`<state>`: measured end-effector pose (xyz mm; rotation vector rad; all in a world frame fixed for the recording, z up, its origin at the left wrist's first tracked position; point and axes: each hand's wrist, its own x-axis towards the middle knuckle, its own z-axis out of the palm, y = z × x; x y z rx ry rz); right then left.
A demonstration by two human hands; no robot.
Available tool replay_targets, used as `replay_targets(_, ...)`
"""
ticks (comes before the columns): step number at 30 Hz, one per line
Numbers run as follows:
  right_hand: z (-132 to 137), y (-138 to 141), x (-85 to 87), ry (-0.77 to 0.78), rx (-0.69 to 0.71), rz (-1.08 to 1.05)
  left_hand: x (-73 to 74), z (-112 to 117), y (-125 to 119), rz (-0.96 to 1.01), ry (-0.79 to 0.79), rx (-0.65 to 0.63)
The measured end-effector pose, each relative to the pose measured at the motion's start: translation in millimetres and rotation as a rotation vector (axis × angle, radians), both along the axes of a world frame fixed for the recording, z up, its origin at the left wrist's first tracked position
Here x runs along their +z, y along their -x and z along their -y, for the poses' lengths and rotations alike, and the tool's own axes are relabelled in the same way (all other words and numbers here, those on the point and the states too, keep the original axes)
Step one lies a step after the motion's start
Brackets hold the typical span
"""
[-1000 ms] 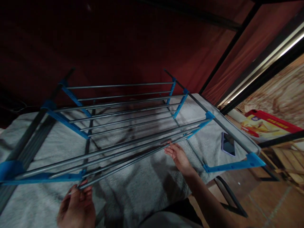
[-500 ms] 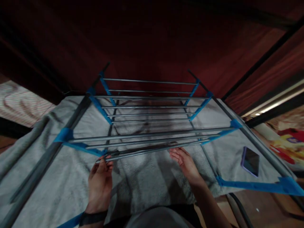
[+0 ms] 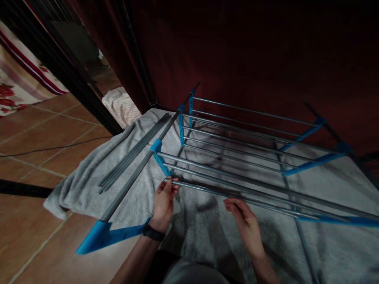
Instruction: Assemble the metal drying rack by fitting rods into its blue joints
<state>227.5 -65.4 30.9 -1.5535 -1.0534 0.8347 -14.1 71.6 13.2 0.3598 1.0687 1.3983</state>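
A rack of grey metal tubes (image 3: pixel 237 172) and blue plastic brackets stands on a grey blanket in the head view. My left hand (image 3: pixel 164 199) pinches the left end of a thin metal tube (image 3: pixel 201 188), the lowest at the front. That end is close to a blue bracket (image 3: pixel 161 162) on the left side pole (image 3: pixel 130 183). My right hand (image 3: pixel 244 221) is just below the same tube, farther along, with fingers loosely bent and thumb apart. Whether its fingertips touch the tube, I cannot tell.
Several loose grey tubes (image 3: pixel 134 154) lie on the blanket (image 3: pixel 79 189) left of the rack. A blue corner foot (image 3: pixel 97 236) juts out at the near left. Dark red fabric (image 3: pixel 251 51) hangs behind. Black frame bars (image 3: pixel 74 67) and a tiled floor (image 3: pixel 32 165) are at the left.
The view has swung left, bringing the loose tubes and tiled floor into sight; the phone has left view. My left hand stays on the tube's end, while my right hand's fingers are more bent.
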Motion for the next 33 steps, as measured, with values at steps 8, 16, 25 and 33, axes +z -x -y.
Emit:
replay_targets(8, -23.9, 6.3, -4.9, -0.261, 0.149, 0.828, 12.1, -1.5, -5.2, 0.053, 0.019, -0.042)
replay_targets(16, -38.8, 3.3, -14.8, -0.197, 0.184, 1.090, 14.3, -3.6, -7.2, 0.082, 0.000, -0.087)
replay_targets(25, -43.9, -5.3, -12.5, -0.162, 0.223, 1.042, 15.2, -2.8, -7.2, 0.058, -0.039, -0.095)
replay_targets(33, -54.0, 8.4, -8.1, -0.137, 0.321, 1.123, 10.3, -4.0, -8.0, -0.025, -0.068, -0.071)
